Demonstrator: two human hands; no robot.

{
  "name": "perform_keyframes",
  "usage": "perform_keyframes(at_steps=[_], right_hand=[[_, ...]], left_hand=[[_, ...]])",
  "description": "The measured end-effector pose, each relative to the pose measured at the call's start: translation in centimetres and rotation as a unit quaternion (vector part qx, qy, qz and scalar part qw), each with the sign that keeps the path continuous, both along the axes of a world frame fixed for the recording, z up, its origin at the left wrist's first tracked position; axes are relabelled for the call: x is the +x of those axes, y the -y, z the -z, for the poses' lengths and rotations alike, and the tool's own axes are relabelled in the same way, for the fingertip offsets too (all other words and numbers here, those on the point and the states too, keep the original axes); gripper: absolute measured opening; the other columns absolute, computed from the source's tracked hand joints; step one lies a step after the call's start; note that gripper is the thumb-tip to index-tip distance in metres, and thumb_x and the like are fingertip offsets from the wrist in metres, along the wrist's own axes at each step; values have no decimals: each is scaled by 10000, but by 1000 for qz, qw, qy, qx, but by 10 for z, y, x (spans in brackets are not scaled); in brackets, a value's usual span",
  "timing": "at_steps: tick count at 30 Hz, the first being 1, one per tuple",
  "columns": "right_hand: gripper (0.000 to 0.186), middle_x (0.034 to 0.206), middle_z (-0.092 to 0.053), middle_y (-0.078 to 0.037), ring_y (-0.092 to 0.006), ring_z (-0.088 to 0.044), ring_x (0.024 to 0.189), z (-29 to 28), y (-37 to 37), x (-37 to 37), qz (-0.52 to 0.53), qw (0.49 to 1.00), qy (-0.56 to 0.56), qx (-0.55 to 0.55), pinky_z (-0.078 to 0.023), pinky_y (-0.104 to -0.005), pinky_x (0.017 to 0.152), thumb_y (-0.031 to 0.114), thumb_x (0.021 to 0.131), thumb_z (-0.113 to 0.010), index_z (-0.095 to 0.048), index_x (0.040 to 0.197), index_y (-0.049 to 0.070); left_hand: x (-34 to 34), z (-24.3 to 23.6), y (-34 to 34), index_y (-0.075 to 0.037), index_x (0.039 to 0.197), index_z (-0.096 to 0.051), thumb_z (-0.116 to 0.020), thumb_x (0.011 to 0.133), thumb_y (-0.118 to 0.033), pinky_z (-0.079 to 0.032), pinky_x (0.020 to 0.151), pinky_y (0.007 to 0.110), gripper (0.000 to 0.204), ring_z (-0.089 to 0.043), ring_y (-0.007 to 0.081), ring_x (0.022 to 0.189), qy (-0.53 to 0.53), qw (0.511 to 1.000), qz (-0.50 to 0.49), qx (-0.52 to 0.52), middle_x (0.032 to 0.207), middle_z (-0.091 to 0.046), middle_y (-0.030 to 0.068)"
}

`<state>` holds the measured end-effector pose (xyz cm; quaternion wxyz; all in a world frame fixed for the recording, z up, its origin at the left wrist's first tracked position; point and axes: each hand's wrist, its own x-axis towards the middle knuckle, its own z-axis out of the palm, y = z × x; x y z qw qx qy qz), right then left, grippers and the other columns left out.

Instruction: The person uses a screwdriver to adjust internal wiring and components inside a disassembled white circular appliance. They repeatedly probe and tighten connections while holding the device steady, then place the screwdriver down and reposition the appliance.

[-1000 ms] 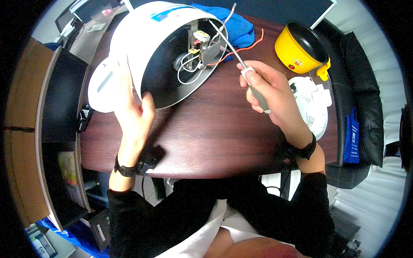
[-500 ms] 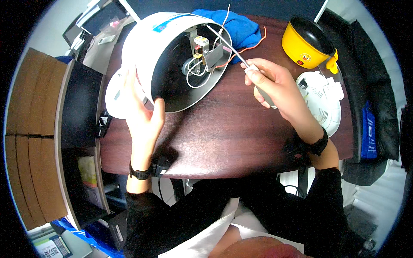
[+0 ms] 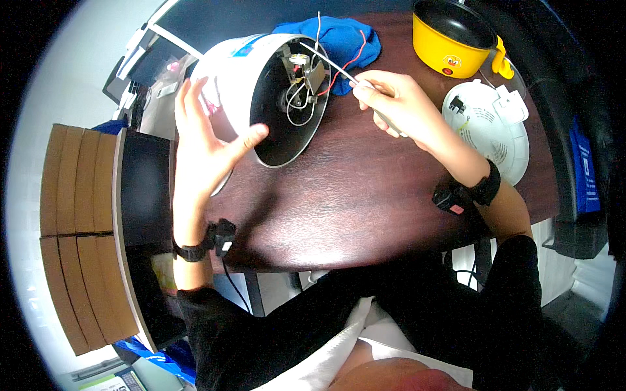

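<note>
White drum-shaped housing (image 3: pixel 233 81), black inside, metal parts (image 3: pixel 317 77) exposed, my right hand (image 3: pixel 388 101) clasping a screwdriver (image 3: pixel 328 62), my left hand (image 3: pixel 207 146) unclenched, spread wider than earlier

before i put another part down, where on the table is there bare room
The brown table is barest between the left hand and right hand, down to its near edge. A smaller patch lies between the blue cloth and yellow pot. Crowded: around the white housing, and at right, around the white cover.
</note>
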<state>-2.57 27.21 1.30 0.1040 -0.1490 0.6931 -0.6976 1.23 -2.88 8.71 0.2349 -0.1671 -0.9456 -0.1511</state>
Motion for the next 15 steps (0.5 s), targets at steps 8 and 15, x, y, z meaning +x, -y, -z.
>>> perform_keyframes(at_steps=[8, 15], right_hand=[[207, 650, -628, -36, -110, -582, 527, 4, -2, -11, 47, 989, -103, 91, -466, -292, 507, 242, 927, -673, -683, 959, 37], [215, 779, -684, -147, -202, -665, 681, -1, -4, -10, 112, 961, -216, 131, -508, -349, 648, 224, 898, -689, -692, 972, 22]], left_hand=[[-80, -41, -12, 61, 1429, -423, -701, 681, -754, -428, 1061, 462, 1141, -505, 433, 1280, 116, 991, 13, -68, 1385, -467, 311], [-91, -36, -9, 4, 1399, -509, -664, 719, -618, -448, 1026, 430, 934, -559, 426, 1210, 116, 987, 43, -103, 1348, -523, 271]])
